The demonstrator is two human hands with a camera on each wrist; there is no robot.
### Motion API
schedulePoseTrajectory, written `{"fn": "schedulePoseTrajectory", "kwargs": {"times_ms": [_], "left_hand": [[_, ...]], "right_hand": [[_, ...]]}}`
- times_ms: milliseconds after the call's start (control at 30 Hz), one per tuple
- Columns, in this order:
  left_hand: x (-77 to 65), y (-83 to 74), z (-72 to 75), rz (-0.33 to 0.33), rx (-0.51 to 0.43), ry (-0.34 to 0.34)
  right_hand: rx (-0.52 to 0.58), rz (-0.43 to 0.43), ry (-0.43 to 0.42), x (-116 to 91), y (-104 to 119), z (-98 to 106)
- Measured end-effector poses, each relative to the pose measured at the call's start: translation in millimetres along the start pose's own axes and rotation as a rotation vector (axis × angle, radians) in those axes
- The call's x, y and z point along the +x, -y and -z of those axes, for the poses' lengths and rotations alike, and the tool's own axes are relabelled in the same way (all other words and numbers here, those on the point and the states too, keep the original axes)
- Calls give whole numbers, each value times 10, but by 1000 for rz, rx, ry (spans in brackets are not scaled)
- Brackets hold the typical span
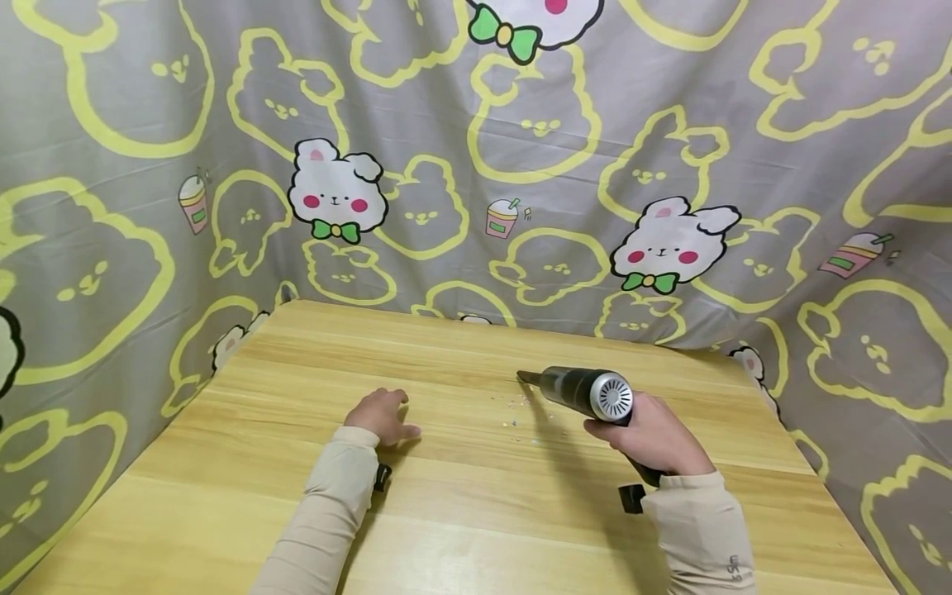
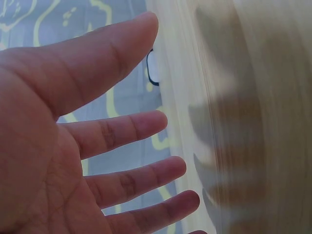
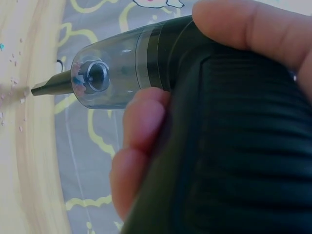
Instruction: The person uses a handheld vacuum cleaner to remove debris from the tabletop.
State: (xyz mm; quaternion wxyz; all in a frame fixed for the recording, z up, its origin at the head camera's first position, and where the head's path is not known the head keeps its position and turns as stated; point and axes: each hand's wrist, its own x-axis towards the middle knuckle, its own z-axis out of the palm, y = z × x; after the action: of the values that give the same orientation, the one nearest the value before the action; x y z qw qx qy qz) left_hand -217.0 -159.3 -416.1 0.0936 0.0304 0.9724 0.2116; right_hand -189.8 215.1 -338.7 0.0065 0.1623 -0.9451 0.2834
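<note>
My right hand [image 1: 658,438] grips the black ribbed handle of a handheld vacuum cleaner [image 1: 580,390]. In the right wrist view its clear dust cup [image 3: 114,68] shows small coloured bits inside, and the narrow dark nozzle [image 3: 53,84] points at the tabletop. Small scraps [image 1: 513,423] of pale and coloured material lie scattered near the nozzle tip. Whether the tip touches the wood, I cannot tell. Over the table to the left, my left hand [image 1: 378,415] holds nothing; the left wrist view shows its thumb and fingers spread apart, their shadows on the wood.
The wooden table [image 1: 461,496] spreads beneath both hands. A grey curtain [image 1: 439,149] with yellow outlines and white rabbit figures hangs behind it and along both sides. Each wrist carries a small black device, such as the block [image 1: 631,498] by the right sleeve.
</note>
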Motion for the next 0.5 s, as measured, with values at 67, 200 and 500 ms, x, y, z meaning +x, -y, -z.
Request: {"fn": "schedulePoseTrajectory", "kwargs": {"times_ms": [67, 200, 500], "left_hand": [[-2, -4, -6, 0, 1, -1], [-6, -16, -18, -7, 8, -3], [-6, -55, -42, -18, 19, -7]], "right_hand": [[0, 1, -3, -5, 2, 8], [-1, 0, -7, -18, 8, 21], [9, -13, -10, -35, 6, 42]]}}
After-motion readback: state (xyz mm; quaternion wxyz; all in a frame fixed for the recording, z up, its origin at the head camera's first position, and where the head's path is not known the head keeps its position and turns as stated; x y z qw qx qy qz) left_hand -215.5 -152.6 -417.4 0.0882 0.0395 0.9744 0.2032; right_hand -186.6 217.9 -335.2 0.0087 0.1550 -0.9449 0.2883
